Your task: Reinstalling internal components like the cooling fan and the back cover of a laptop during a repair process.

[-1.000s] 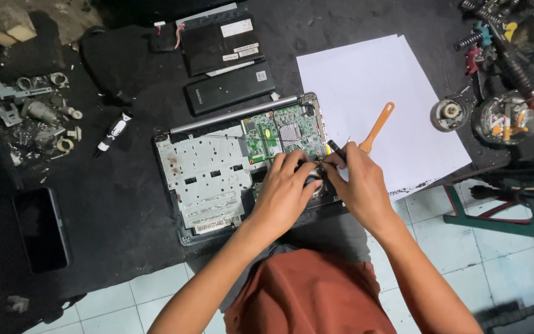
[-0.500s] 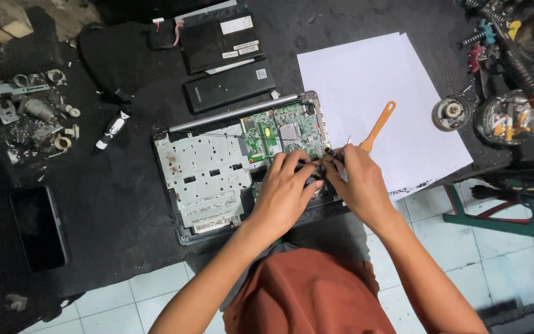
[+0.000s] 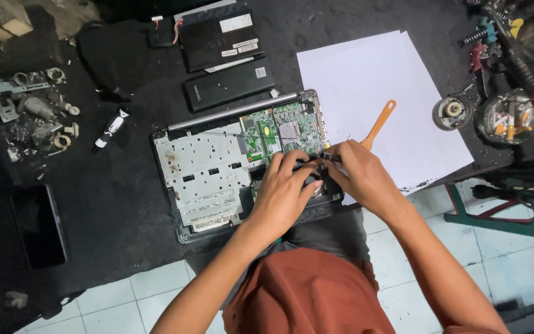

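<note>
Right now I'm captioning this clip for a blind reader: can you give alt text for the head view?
Two hands, left and right, work together on the green circuit board of an opened laptop on a dark table; the right holds an orange-handled tool. White paper lies to the right, a black battery beyond, small metal parts far left.

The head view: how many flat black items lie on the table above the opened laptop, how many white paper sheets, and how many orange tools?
Flat black items: 2
White paper sheets: 2, overlapping
Orange tools: 1
Total: 5
</note>
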